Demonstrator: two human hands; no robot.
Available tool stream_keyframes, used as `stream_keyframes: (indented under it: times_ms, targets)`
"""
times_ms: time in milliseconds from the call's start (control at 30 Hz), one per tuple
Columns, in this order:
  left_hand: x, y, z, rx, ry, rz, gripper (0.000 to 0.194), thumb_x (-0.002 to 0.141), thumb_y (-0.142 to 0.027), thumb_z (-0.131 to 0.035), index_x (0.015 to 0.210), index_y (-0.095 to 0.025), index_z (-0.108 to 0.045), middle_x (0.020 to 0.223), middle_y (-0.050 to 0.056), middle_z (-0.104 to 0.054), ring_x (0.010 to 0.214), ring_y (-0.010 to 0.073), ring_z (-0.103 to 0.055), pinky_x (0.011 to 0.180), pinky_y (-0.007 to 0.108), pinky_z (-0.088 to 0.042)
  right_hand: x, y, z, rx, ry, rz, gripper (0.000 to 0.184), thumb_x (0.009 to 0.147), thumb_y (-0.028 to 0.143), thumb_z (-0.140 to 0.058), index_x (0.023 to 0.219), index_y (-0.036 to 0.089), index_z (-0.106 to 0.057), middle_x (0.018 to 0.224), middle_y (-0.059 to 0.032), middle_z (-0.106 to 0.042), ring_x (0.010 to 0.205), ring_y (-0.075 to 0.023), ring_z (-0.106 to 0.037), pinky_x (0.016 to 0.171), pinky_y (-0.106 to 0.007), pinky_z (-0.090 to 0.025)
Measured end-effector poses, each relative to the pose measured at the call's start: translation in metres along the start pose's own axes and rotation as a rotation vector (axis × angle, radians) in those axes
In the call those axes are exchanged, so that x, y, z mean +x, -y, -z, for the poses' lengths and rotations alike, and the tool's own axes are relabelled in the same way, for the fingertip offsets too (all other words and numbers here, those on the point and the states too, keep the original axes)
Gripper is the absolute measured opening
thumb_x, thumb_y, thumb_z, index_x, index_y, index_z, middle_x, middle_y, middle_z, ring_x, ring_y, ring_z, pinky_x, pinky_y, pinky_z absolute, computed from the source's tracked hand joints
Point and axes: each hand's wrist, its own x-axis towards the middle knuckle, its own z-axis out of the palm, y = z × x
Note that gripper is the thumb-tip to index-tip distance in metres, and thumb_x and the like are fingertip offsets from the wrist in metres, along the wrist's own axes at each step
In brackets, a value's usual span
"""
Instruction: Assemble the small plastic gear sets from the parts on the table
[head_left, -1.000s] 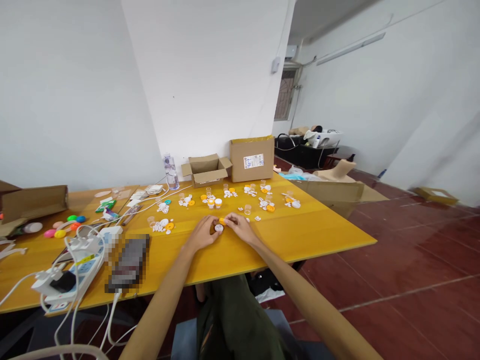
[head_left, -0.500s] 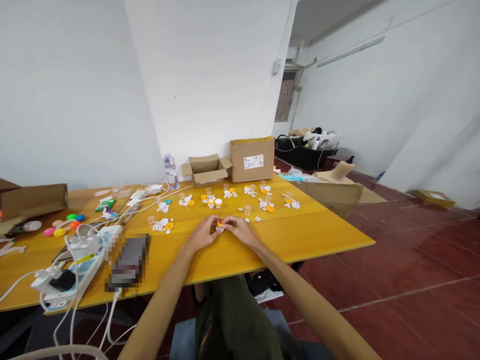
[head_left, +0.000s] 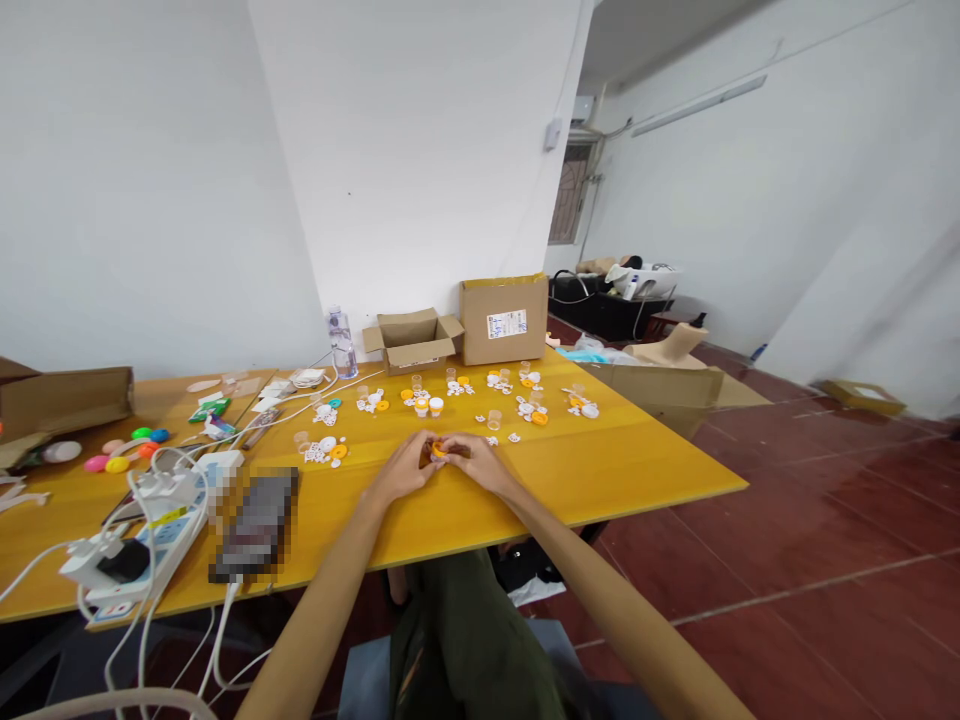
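Note:
Between the fingertips of both hands is a small orange-and-white round plastic piece (head_left: pixel 439 451), low over the table. My left hand (head_left: pixel 409 466) grips it from the left with curled fingers. From the right, my right hand (head_left: pixel 476 462) pinches it; the fingers hide much of its shape. Just beyond stand two small orange-and-white capped pots (head_left: pixel 429 406). A clear plastic cup (head_left: pixel 494 420) and small white pieces (head_left: pixel 514 437) lie to the right of my hands. Off to the left is a group of white pieces with an orange ring (head_left: pixel 339 452).
Several more groups of clear cups and white and orange parts (head_left: pixel 539 418) lie across the table (head_left: pixel 637 470). An open carton (head_left: pixel 420 350), a closed carton (head_left: pixel 504 322) and a bottle (head_left: pixel 341 343) stand behind. A blurred-out dark device (head_left: pixel 255 525) and a power strip (head_left: pixel 176 530) lie left.
Both hands stay in nearly the same place. The piece between them has turned slightly, with less white showing beneath the orange.

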Motion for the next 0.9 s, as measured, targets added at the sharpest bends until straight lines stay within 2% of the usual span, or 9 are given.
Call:
stream_keyframes:
  times_ms: [233,600,900]
  targets:
    - [0.0001,0.0020,-0.0008,0.006,0.005,0.000,0.019,0.083,-0.022,-0.060,0.101,-0.022,-0.055,0.099,0.004,-0.065,0.090,0.0198,-0.061,0.085,0.034,-0.050,-0.0009,0.0008,-0.0001,-0.004,0.016,0.028,0.007,0.080,0.028,-0.067,0.079,0.022,-0.071,0.093,-0.0047,-0.075,0.085,-0.0221,-0.070,0.079,-0.034,-0.056]
    - [0.0005,0.0020,-0.0010,-0.018,-0.003,0.001,0.019,0.081,-0.020,-0.062,0.099,-0.022,-0.055,0.096,0.003,-0.064,0.090,0.0205,-0.062,0.086,0.035,-0.050,-0.0015,0.0000,0.0000,-0.009,0.020,0.005,0.014,0.081,0.036,-0.069,0.079,0.022,-0.072,0.091,-0.0046,-0.074,0.083,-0.0214,-0.070,0.078,-0.034,-0.057]
    - [0.0001,0.0026,-0.0009,0.004,0.008,0.004,0.018,0.083,-0.024,-0.060,0.101,-0.022,-0.056,0.094,0.003,-0.064,0.088,0.0197,-0.061,0.085,0.034,-0.051,-0.0022,0.0013,0.0004,-0.068,0.011,-0.016,0.012,0.083,0.032,-0.069,0.079,0.021,-0.073,0.088,-0.0047,-0.075,0.082,-0.0211,-0.070,0.077,-0.033,-0.056]
